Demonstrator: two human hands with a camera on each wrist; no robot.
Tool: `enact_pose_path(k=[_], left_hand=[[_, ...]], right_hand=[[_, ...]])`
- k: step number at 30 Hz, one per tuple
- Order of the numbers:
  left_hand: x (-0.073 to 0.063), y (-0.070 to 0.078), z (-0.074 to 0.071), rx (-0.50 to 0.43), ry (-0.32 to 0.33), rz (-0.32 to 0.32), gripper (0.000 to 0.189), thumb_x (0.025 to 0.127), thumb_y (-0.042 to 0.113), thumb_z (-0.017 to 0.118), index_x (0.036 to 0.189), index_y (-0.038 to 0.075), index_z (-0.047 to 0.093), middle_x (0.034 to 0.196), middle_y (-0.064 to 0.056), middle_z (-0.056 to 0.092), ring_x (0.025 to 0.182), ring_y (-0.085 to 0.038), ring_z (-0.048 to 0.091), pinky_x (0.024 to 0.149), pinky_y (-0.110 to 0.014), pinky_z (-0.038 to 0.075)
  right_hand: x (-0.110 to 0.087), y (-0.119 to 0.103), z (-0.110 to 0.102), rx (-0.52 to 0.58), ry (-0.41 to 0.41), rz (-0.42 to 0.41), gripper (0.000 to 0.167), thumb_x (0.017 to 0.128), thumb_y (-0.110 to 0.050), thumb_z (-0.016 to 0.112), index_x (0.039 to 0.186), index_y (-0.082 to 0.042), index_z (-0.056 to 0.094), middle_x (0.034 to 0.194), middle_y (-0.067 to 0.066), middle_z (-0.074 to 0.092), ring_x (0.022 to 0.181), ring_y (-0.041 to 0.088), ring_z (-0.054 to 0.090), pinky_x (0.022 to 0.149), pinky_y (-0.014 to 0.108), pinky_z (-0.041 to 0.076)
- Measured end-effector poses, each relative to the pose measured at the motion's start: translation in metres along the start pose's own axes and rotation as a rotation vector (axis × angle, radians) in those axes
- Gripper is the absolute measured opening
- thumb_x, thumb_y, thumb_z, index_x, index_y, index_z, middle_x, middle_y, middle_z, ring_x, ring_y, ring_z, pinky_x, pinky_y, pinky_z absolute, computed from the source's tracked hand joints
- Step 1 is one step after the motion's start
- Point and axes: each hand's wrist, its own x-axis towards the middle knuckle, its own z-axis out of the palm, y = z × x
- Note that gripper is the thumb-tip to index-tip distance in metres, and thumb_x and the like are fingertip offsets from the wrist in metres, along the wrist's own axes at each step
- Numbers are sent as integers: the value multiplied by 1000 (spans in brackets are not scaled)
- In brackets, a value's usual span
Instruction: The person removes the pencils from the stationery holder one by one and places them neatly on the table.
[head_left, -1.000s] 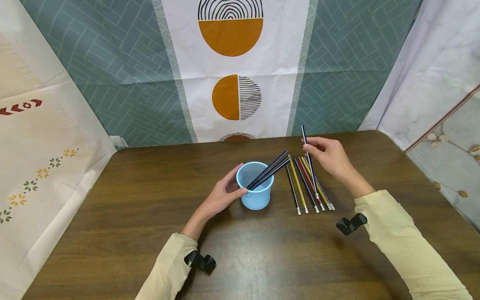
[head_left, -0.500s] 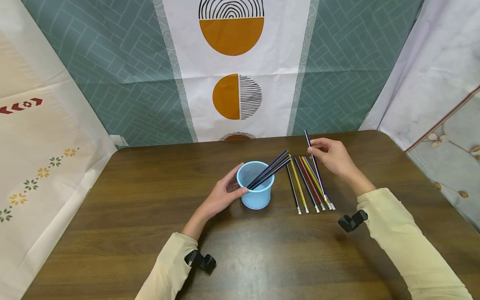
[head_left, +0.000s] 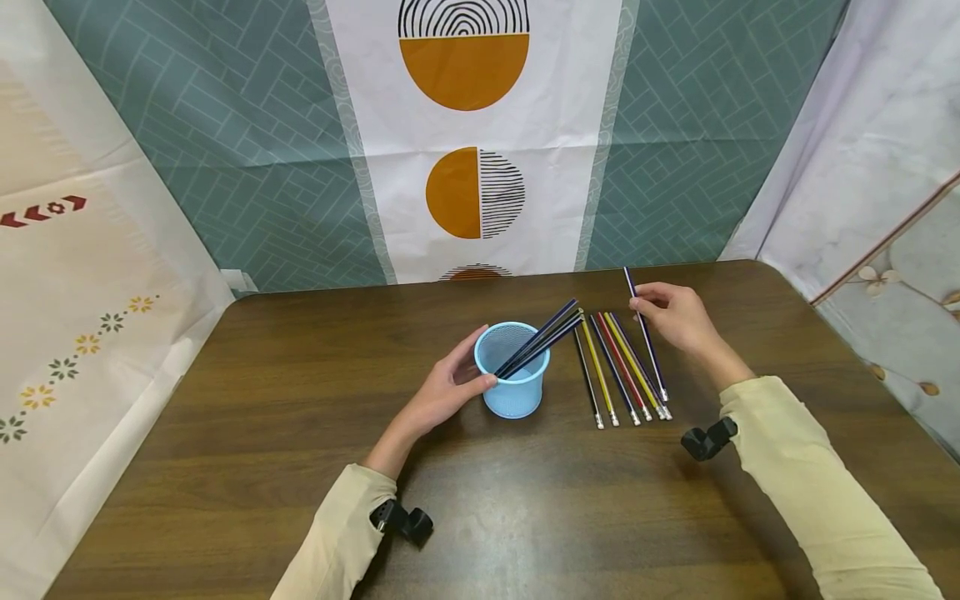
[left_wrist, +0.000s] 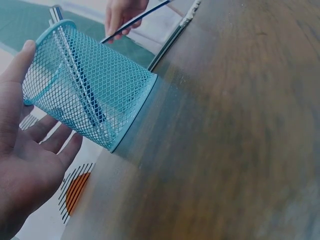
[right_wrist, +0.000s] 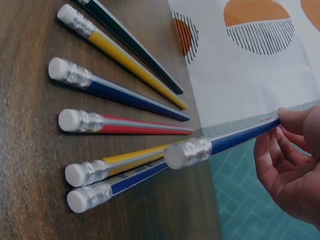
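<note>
A light blue mesh pencil cup point(head_left: 513, 398) stands on the table, with several dark pencils point(head_left: 537, 343) leaning out toward the right. My left hand point(head_left: 447, 390) holds it from the left side, thumb at the rim and fingers behind. In my right hand point(head_left: 678, 318), thumb and fingertips pinch a blue pencil point(right_wrist: 245, 135) near its upper end, eraser end pointing down. Below it lies a row of pencils: a dark one point(right_wrist: 135, 47), a yellow one point(right_wrist: 130, 62), a blue one point(right_wrist: 132, 97), a red one point(right_wrist: 142, 125), then another yellow point(right_wrist: 132, 156) and blue point(right_wrist: 137, 180) close together.
The brown wooden table point(head_left: 262, 417) reaches back to a hanging cloth point(head_left: 285, 167) with orange half circles. Pale cloths hang at the left and right sides. Each sleeve carries a small black camera point(head_left: 708, 439).
My right hand has moved right and slightly down with the blue pencil, from over the row's middle to its right end. The left hand and cup have stayed in place.
</note>
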Motion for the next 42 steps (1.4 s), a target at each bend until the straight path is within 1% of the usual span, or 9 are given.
enact_pose_path(k=[7,9,13,16,22,28,35,42], left_hand=[[0,1,0,-7,-2,2,69,93,4,63,152,7,28,147,-17,40,130,-33,44,104,-48,39],[0,0,0,-10,-4,5,69,93,4,63,152,6,28,147,-18,40,130,-34,44,104,-48,39],[0,0,1,-10,-9,10,69,93,5,64,152,4,27,146,-20,40,130,-35,44,104,-48,39],[0,0,1,-7,-11,14,70,93,8,65,152,3,27,146,-20,41,130,-35,44,104,-48,39],[0,0,0,-5,-7,18,71,93,12,66,152,3,27,146,-18,41,130,-33,45,104,-48,39],[0,1,1,-9,-9,18,70,93,7,65,152,3,27,146,-18,41,130,-33,44,104,-48,39],[0,2,1,-14,-3,11,69,92,3,64,151,3,28,146,-18,41,130,-34,44,104,-48,38],[0,1,1,-15,-6,14,71,92,6,65,152,3,27,146,-18,41,129,-33,45,104,-47,39]], right_hand=[[0,5,-1,-7,-19,28,32,97,-14,61,116,12,62,93,24,67,71,17,56,56,18,45],[1,8,0,1,-23,38,31,96,-13,62,115,12,63,91,24,67,69,15,55,56,18,45],[1,15,2,23,-28,60,30,95,-11,62,114,13,63,91,25,67,65,8,54,56,18,45],[1,19,2,39,-39,88,31,96,-10,61,115,13,62,94,27,66,65,6,54,56,19,46],[1,27,3,13,-78,146,33,98,-14,59,120,11,61,101,26,65,68,11,54,58,22,47],[0,37,5,20,-120,179,36,98,-16,57,122,12,59,109,28,62,71,14,57,62,25,50],[0,43,6,29,-154,198,38,98,-16,58,123,12,57,117,30,58,80,20,58,65,23,51],[-1,46,10,52,-168,248,37,97,-13,59,121,14,57,104,24,60,76,18,56,62,23,54]])
